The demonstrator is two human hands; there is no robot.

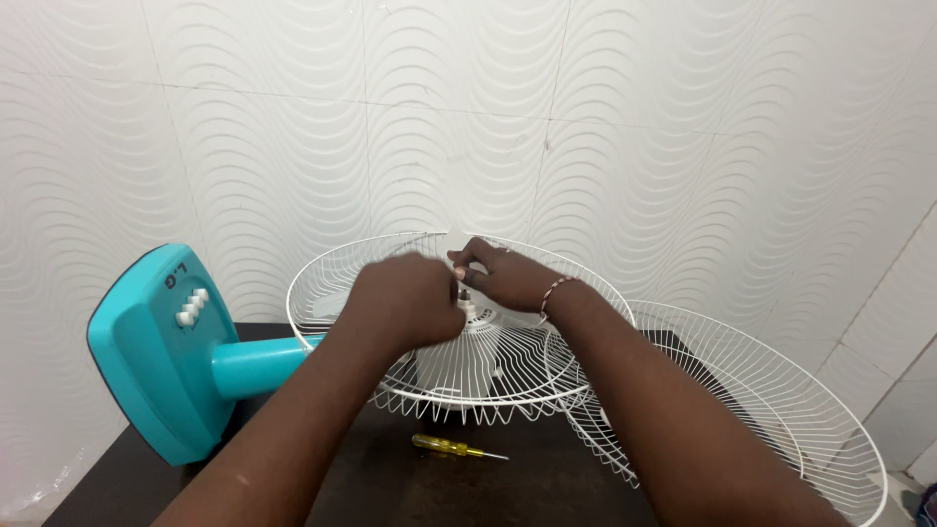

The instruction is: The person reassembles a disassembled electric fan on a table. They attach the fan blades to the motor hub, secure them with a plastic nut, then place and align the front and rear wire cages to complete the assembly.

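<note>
Both hands at the hub of the rear guard, fingers bunched narrow. Left hand curled over the hub from the near side, fist-like; whatever sits inside it hidden, so contents impossible to tell. Right hand just behind the hub, thumb and forefinger pinched on a small part at the hub's top, probably a nut or spindle cap; too small to name surely.

Hub at the middle of the white wire guard, lying dished and facing up on the dark table, mounted on the fan body.

Left of the hub: teal neck and teal base, tipped on edge against the wall, white buttons showing.
Right of the hub: second wire guard, leaning, overlapping the first one's rim.
Near side of the hub, on the table: yellow screwdriver, untouched.

Risks, as judged:
- Small part slipping from the pinch, dropping through the wires and rolling off the table; cause, a bare fingertip hold.
- Wires bending under the left hand's weight.
- Base rocking, since tipped on edge; guard shifting with it.
- Second guard sliding off the table edge if nudged by the right forearm.
</note>
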